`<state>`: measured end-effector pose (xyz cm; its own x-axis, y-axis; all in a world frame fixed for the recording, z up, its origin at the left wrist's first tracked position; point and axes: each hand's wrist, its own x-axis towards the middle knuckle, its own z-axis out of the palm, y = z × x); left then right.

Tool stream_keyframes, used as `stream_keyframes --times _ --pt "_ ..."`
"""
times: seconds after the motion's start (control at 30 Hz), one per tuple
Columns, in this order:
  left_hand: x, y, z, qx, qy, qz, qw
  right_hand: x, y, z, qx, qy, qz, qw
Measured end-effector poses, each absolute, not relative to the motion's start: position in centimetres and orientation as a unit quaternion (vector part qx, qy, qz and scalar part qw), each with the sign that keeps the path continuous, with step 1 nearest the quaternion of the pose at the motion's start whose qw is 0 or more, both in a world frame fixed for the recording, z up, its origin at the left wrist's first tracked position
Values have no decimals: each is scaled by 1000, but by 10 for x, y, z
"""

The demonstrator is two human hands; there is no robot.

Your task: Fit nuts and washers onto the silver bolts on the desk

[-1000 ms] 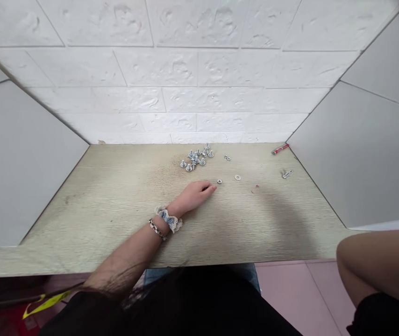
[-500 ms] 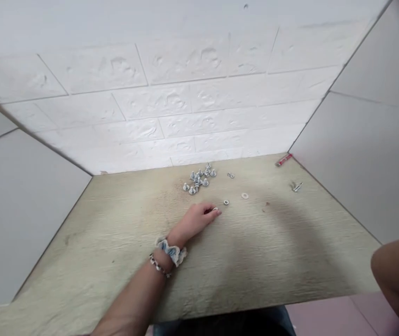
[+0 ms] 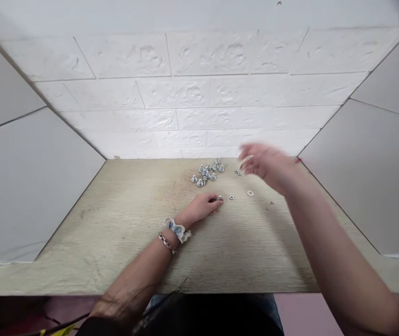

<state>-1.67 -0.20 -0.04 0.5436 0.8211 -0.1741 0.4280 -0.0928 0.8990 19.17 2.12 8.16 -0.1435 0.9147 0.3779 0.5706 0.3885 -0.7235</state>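
My left hand (image 3: 203, 206) rests on the wooden tabletop, thumb and fingers pinched around a small shiny metal piece (image 3: 219, 198); its exact kind is hard to make out. Just right of those fingertips lies a nut (image 3: 231, 197), and farther right a flat washer (image 3: 250, 193). My right hand (image 3: 266, 165) is in the air over the right part of the table, smeared by motion, its fingers left of the palm. Close to its fingertips are two small nuts or rings (image 3: 238, 172). Behind my left hand stands a cluster of several bolts (image 3: 206, 173) with washers on them.
A white brick-patterned wall (image 3: 192, 93) closes off the back of the wooden table (image 3: 115, 210). Pale panels (image 3: 371, 172) rise at both sides. A bit of a red object (image 3: 297, 160) shows in the back right corner, partly covered by my right arm.
My right hand has swung in from the right edge to above the table, hiding the loose bolt there. My left hand keeps its pinch near the nut. The camera view has shifted.
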Motion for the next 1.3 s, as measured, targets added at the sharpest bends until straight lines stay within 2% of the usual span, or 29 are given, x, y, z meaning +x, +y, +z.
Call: stream_keyframes --times 0.13,0.3,0.5,0.67,0.77,1.03,1.3 --pt "-17 0 0 707 428 206 525 185 11 47 -578 -745 287 168" --pt "-15 2 -2 709 441 205 510 183 7 18 -586 -757 275 88" --pt "-14 3 -3 711 438 203 511 180 5 15 -564 -775 264 110" --pt "-13 2 -2 704 437 206 521 166 0 18 -543 -750 281 252" --pt "-13 2 -2 708 440 206 513 157 -2 14 -509 -737 332 295" --pt "-13 2 -4 729 458 209 464 155 -3 9 -471 -763 341 282" --pt "-12 0 0 705 460 220 493 151 -9 17 -493 -794 270 233"
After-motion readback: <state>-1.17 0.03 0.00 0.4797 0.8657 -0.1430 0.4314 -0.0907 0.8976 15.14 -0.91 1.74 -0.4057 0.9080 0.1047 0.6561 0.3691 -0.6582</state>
